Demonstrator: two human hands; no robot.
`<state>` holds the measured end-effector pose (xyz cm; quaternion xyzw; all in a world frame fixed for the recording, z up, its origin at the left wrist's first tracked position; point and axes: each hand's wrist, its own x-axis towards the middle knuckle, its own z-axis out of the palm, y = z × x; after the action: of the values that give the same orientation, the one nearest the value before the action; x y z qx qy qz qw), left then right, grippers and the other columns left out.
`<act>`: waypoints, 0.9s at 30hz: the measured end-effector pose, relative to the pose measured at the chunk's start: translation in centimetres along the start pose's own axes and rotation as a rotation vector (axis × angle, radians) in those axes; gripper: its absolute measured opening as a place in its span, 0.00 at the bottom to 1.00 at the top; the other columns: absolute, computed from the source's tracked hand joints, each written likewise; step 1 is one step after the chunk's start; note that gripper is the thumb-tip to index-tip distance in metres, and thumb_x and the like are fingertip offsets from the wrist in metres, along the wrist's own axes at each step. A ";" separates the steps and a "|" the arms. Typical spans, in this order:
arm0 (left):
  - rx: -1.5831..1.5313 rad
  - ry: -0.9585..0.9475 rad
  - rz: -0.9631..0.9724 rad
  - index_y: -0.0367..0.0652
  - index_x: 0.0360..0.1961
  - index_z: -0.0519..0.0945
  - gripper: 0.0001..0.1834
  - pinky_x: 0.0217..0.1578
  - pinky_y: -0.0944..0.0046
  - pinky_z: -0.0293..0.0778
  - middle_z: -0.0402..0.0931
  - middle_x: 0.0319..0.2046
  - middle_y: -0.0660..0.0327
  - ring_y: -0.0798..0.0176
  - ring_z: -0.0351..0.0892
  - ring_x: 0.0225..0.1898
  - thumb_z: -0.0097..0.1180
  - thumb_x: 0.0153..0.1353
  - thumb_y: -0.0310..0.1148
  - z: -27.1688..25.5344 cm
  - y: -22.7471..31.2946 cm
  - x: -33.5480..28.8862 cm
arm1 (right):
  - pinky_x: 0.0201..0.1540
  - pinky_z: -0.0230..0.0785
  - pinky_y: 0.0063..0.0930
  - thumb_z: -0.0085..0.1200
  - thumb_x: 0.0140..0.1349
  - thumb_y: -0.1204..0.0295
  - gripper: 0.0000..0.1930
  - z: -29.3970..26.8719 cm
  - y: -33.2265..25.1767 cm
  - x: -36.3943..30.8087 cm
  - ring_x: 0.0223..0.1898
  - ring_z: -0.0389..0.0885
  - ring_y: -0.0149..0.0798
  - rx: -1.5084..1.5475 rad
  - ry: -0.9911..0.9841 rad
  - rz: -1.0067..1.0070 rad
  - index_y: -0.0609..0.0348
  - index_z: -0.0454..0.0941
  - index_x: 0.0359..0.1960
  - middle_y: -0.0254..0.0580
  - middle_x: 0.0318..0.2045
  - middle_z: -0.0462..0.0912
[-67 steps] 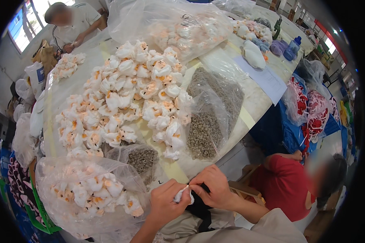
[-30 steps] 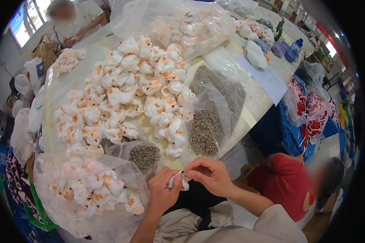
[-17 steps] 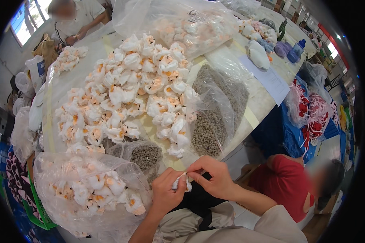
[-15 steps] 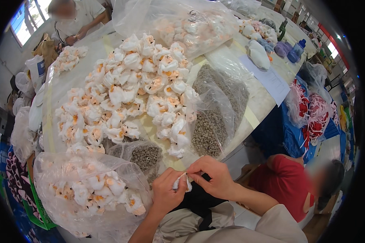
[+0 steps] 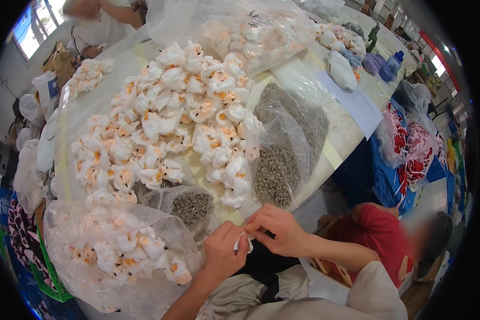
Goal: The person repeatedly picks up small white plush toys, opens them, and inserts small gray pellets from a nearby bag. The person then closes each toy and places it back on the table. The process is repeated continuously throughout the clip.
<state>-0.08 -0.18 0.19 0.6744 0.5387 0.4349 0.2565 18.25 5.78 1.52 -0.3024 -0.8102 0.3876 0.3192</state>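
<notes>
At the table's near edge, my left hand [image 5: 224, 249] is closed around a small white fluffy plush piece [image 5: 241, 244], mostly hidden by my fingers. My right hand [image 5: 276, 228] pinches at the top of that piece, thumb and forefinger together; whatever small part lies between those fingertips is too small to make out. Just beyond my hands, a clear bag [image 5: 276, 170] holds many small grey-brown ring-shaped parts, and a smaller opened bag [image 5: 192, 205] holds more of them. A large heap of white and peach plush pieces [image 5: 162, 120] with orange and dark details covers the middle of the table.
A clear bag of plush pieces [image 5: 117, 250] lies near left, another bag [image 5: 250, 37] at the far side. A paper sheet [image 5: 352, 104] and a blue bottle [image 5: 390, 66] are at the right. One person in red [image 5: 368, 240] sits right; another person sits far left.
My hands stay together on the plush piece, with small shifts of fingers and wrists. My right forearm has swung slightly to the right. The person at the far left has raised an arm.
</notes>
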 end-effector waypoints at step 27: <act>-0.639 0.238 -0.377 0.36 0.51 0.81 0.13 0.45 0.68 0.75 0.82 0.45 0.57 0.68 0.80 0.45 0.63 0.65 0.22 0.0 -0.6 -1.1 | 0.37 0.76 0.35 0.72 0.53 0.78 0.14 1.9 -1.7 -0.2 0.38 0.83 0.45 -0.222 0.324 -0.018 0.57 0.84 0.42 0.40 0.36 0.85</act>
<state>-0.42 -1.03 -0.68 0.3945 0.5165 0.6014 0.4646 16.57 3.89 1.97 -0.3869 -0.7887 0.2393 0.4136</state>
